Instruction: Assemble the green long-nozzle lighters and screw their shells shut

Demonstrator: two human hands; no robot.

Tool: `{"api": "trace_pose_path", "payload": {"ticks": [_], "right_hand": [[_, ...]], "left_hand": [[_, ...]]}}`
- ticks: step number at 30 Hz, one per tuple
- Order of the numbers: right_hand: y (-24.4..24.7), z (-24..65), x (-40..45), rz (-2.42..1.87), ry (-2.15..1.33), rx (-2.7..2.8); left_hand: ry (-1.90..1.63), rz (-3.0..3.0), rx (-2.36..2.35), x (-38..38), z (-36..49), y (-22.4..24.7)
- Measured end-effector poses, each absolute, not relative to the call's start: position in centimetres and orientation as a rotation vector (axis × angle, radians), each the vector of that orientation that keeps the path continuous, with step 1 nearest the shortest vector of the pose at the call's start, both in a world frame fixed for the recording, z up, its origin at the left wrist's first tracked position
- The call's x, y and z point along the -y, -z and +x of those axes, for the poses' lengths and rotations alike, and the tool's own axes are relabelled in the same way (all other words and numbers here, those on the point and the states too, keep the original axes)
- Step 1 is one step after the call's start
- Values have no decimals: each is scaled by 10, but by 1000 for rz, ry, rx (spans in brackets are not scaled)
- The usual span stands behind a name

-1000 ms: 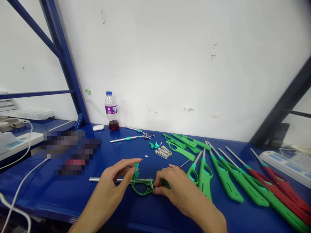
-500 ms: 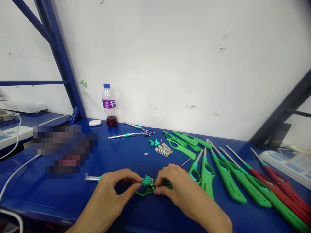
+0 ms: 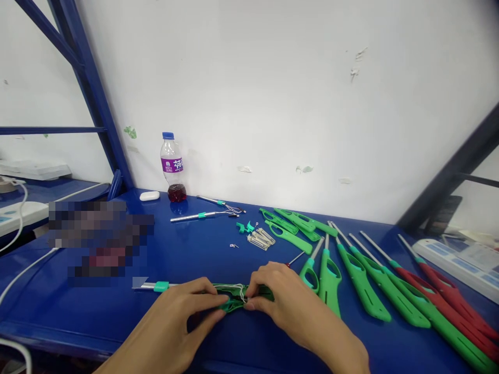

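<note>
Teal piece (image 3: 225, 307) lowered; green shell (image 3: 266, 293) open, white wires (image 3: 242, 292) looped; left hand (image 3: 195, 306) pinching piece, right hand (image 3: 275, 291) gripping shell.

The left hand (image 3: 187, 314) pinches a small teal piece (image 3: 226, 306) at an open green shell (image 3: 266, 292), which the right hand (image 3: 278, 291) grips on the blue desk (image 3: 167, 249). Green and red lighters (image 3: 362, 280) lie nearby.

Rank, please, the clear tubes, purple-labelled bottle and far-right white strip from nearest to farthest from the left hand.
1. Clear tubes: ahead of the left hand, slightly right.
2. Purple-labelled bottle: back left, by the wall.
3. White strip: far right.
</note>
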State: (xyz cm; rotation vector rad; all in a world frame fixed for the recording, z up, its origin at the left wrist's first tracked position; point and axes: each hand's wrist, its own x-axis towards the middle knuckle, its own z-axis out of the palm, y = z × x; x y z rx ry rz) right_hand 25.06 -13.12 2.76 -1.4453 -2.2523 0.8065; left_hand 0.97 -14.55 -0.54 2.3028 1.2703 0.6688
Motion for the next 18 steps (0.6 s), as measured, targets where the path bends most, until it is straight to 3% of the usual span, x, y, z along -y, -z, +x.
{"api": "trace_pose_path", "payload": {"ticks": [9,18], "right_hand": [[-27,251,132,-1432,-809,2241],[-26,252,132,-1421,-805,2238]], "left_hand": [[-662,2735,-1385,150,8,13],[-671,2732,-1389,141,1,12]]}}
